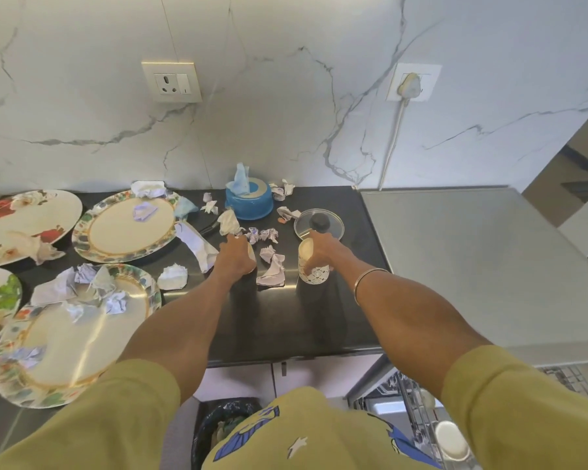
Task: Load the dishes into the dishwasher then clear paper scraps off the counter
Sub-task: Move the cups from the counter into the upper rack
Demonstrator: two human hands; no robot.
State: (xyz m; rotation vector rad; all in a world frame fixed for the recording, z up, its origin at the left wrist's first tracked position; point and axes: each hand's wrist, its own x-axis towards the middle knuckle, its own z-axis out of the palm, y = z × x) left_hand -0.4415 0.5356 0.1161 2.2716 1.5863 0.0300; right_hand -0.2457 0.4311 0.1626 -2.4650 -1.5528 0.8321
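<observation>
Right hand: the right hand (319, 251) has its fingers curled round a pale patterned cup (313, 266) that stands upright on the counter (272, 320).
Left hand: the left hand (235, 257) is curled over a second pale cup (251, 255), of which only a sliver of rim shows past the knuckles; whether that cup is lifted or resting cannot be told.
Between the hands: crumpled paper scraps (273, 266) lie on the dark surface, with more just beyond the fingertips.
Beyond the right hand: a glass lid (318, 223) with a dark knob lies flat, just behind the held cup.
Beyond the left hand: a blue tissue holder (249, 201) stands near the wall, a tissue sticking up from its top.
Left of the left hand: four floral plates (124, 227) lie flat, several strewn with paper balls; a larger white wad (172, 277) sits just beside the forearm.
Right of the right hand: a grey steel top (472, 259) adjoins the dark surface.
Below the right arm: the open dishwasher rack (421, 412) shows, holding a white dish.
Below, between the arms: a bin (218, 425) lined with a black bag.
</observation>
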